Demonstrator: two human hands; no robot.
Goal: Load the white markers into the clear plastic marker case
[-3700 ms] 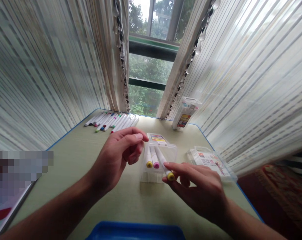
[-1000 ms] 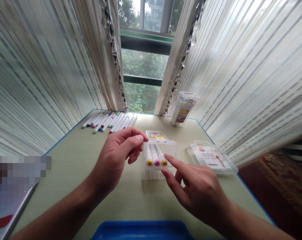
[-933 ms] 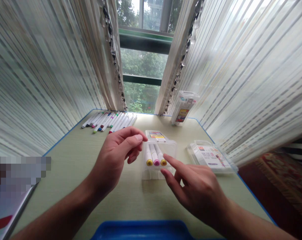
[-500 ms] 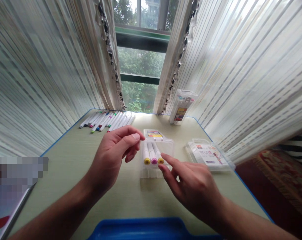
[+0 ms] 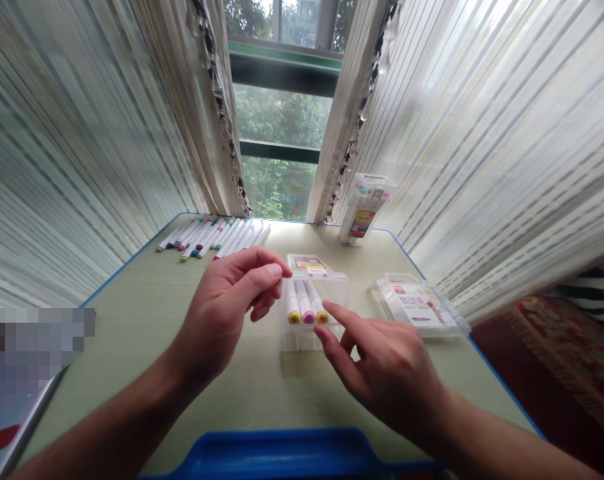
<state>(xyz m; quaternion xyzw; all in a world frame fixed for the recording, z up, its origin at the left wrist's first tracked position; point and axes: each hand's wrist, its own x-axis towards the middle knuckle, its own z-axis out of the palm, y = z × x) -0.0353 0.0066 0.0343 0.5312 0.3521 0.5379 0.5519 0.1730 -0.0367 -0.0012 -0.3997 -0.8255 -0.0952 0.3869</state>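
An open clear plastic marker case (image 5: 338,293) stands on the table before me. Three white markers lie side by side in it: a yellow-ended marker (image 5: 293,316) at left, a pink-ended marker (image 5: 307,316) in the middle and another yellow-ended marker (image 5: 321,316) at right. My left hand (image 5: 239,287) has its fingers curled, with thumb and index fingertip at the case's upper left edge. Beside the right marker's end is my right hand (image 5: 382,353), index finger stretched out and thumb apart below it. Its other fingers are bent, and it grips nothing visible.
Several loose white markers (image 5: 215,237) with coloured ends lie at the back left. A closed clear case (image 5: 365,210) stands upright at the back right. A flat clear case with a printed card (image 5: 417,307) lies on the right. A blue tray edge (image 5: 282,450) is nearest me.
The thumb of my right hand has come slightly away from the right marker's end. My left hand stays at the case. The whole view has shifted a little.
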